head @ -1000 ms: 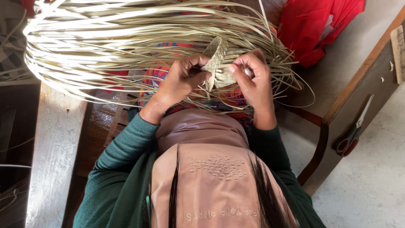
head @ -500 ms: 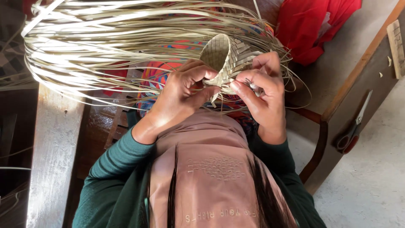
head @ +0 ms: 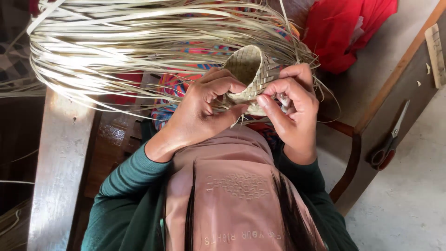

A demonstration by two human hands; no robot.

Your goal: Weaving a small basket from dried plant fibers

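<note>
A: Small woven basket [head: 248,74]?
B: Held mid-frame, mouth tilted to 11 o'clock; loose strips [head: 116,51] fanned toward 9.
A: Grip?
B: Left hand [head: 204,111] and right hand [head: 292,100] both closed on its rim. Scissors [head: 389,139] lying at 3.

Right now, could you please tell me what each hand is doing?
Left hand: closed on the rim of the small woven basket.
Right hand: closed, pinching loose strips at the basket's side.

Small woven basket [head: 248,74] of pale flat straw strips, half finished, cup-shaped, checker weave, open mouth tilted up toward the camera, many long loose strips [head: 139,42] fanning from its far side leftward in a broad curved sheaf
</note>
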